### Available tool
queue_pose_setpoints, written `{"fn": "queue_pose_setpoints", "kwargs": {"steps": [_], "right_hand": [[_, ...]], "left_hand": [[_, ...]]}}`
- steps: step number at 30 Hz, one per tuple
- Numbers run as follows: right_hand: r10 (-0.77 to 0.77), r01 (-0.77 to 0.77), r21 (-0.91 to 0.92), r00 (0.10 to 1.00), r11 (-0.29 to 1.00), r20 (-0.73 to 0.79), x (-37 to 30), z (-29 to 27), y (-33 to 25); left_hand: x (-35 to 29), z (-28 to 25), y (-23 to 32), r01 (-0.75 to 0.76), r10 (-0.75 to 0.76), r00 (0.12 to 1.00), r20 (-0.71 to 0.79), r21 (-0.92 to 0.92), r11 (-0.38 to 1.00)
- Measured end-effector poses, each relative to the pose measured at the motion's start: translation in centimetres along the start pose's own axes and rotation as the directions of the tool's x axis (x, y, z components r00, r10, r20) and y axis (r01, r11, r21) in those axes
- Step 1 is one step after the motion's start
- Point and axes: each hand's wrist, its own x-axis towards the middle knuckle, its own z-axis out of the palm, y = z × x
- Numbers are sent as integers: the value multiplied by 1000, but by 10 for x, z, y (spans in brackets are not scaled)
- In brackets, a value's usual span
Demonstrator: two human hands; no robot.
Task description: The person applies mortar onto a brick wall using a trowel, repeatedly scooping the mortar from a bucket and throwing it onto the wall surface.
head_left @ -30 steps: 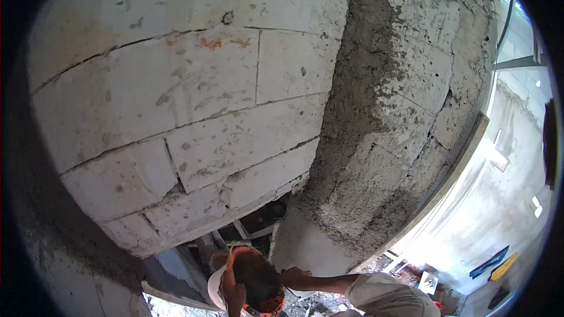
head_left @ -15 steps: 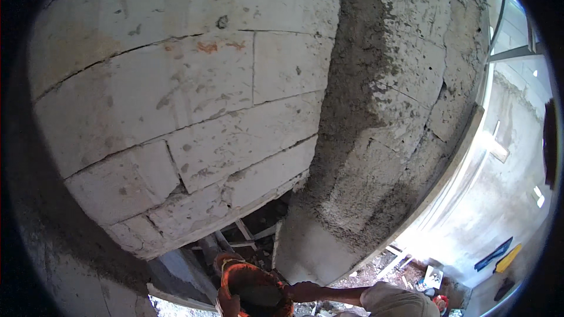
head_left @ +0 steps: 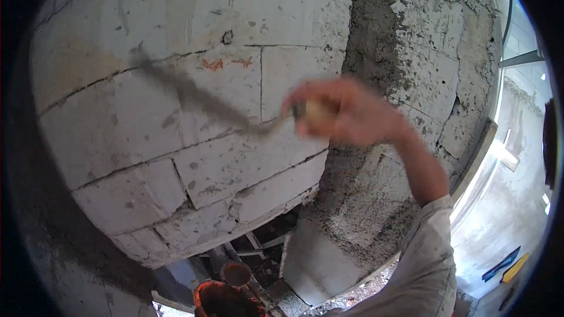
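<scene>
My right hand [head_left: 346, 111] is raised in front of the block wall, blurred by motion, its fingers wrapped round the pale handle of a trowel [head_left: 202, 100]. The grey blade points up and to the left; smearing hides whether mortar lies on it. Behind the hand, a strip of dark wet mortar [head_left: 373, 38] runs down the wall where the pale blocks [head_left: 217, 94] meet a rougher section. An orange-rimmed bucket [head_left: 200, 296] stands at the lower edge, cut off by the picture, its inside dark. My left hand does not show.
Beside the bucket is a round brown object [head_left: 237, 274], its kind unclear. Boards and gaps [head_left: 255, 240] lie below the wall's lower edge. A long wooden batten [head_left: 476, 161] edges the right side. Farther right, blue and yellow items [head_left: 502, 265] lie by a bright wall.
My right hand has risen from the bucket to the wall and now shows a trowel. The bucket sits lower and further left in view. My left hand, earlier at the bucket, has gone from sight.
</scene>
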Motion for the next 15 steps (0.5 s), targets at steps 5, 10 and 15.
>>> {"fn": "queue_pose_setpoints", "kwargs": {"steps": [5, 10, 15], "right_hand": [[48, 3, 273, 983, 962, -179, 64, -103, -1], [281, -82, 435, 864, 897, -418, 27, -159, 118], [275, -411, 82, 435, 908, -858, -132, -226, 109]], "left_hand": [[0, 16, -19, 175, -175, 984, -17, 63, 982], [-2, 15, -27, 230, -227, 973, -46, 74, 970], [10, 33, -33, 181, -181, 983, 2, 51, 982]]}}
